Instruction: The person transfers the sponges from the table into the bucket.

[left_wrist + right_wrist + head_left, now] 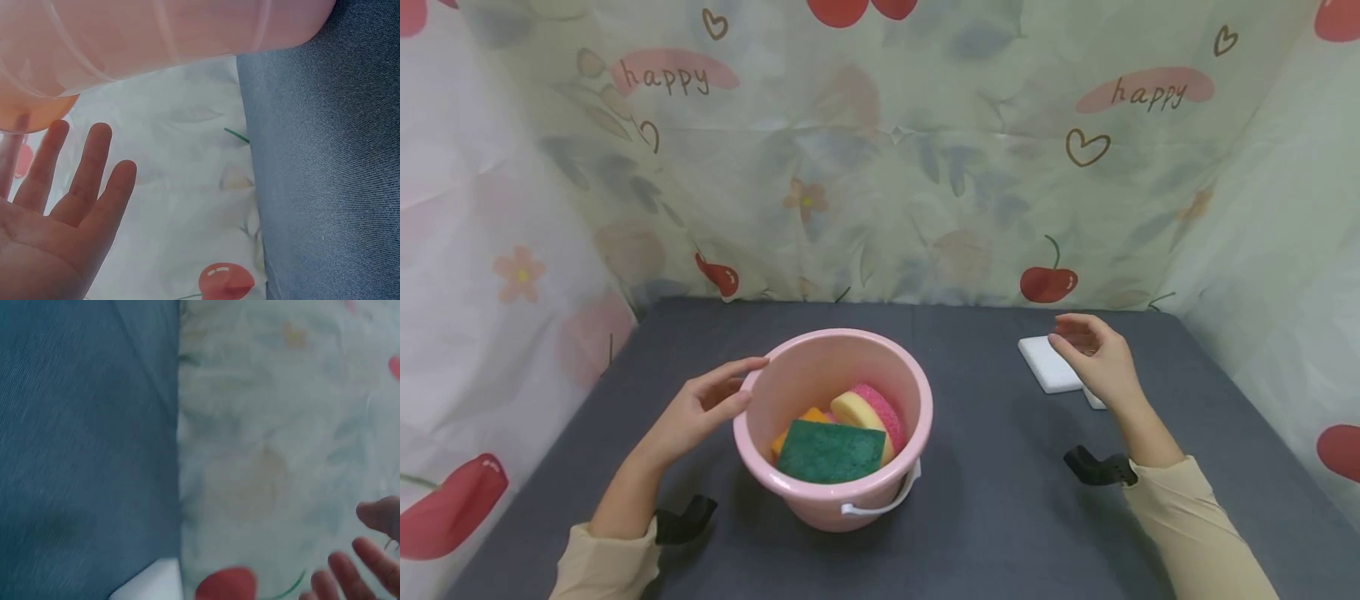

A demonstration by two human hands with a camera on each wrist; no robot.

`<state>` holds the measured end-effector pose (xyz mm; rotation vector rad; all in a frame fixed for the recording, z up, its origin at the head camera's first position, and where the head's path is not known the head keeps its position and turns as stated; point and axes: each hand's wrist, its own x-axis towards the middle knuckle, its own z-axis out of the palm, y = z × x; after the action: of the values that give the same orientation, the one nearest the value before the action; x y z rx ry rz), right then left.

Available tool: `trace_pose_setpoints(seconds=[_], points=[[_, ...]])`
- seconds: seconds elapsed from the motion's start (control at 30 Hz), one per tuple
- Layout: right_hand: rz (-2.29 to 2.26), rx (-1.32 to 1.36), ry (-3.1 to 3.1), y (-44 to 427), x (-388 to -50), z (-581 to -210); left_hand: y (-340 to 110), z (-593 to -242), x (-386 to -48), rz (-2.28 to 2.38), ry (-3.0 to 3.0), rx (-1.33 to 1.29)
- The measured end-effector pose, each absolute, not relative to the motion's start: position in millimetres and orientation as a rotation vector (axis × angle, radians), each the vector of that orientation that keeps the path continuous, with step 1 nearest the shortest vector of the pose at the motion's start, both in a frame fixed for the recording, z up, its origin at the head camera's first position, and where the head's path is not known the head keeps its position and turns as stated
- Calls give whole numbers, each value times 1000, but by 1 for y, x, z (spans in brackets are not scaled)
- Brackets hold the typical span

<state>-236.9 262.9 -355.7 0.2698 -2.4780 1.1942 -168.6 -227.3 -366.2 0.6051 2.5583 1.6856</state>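
Head view, from the left: the left hand point(688, 415) rests at the rim of a pink bucket point(827, 507), fingers loose and spread, fingertips apparently touching the edge without gripping it. Inside the bucket lie an orange piece point(814, 414), a green sponge point(831, 452) on top, and a pink-and-yellow sponge point(880, 408) leaning toward the right wall; that much looks done. What lies deeper is hidden. Well apart on the right, two white pieces remain outside: a larger pad point(1047, 367), and a smaller-looking one point(1093, 399) mostly covered from view by the right hand point(1101, 362). That hand hovers near them, bent loosely, nothing visible in its grasp; these two seem to be what is left.

The table point(977, 517) has a dark, matte covering. Pale cloth point(895, 217) walls its left, back and right, printed with cherries, hearts, flowers and "happy".
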Motion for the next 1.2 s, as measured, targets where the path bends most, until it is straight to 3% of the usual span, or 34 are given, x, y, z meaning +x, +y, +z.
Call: trace_pose_setpoints(seconds=[0.4, 0.8, 1.2], points=[[1179, -376, -2662, 306, -255, -390, -225, -366, -167, 1693, 2556, 611], [1005, -545, -2901, 327, -260, -411, -226, -367, -167, 1692, 2557, 616], [955, -497, -2948, 330, -260, -420, -226, -367, -167, 1695, 2555, 620]])
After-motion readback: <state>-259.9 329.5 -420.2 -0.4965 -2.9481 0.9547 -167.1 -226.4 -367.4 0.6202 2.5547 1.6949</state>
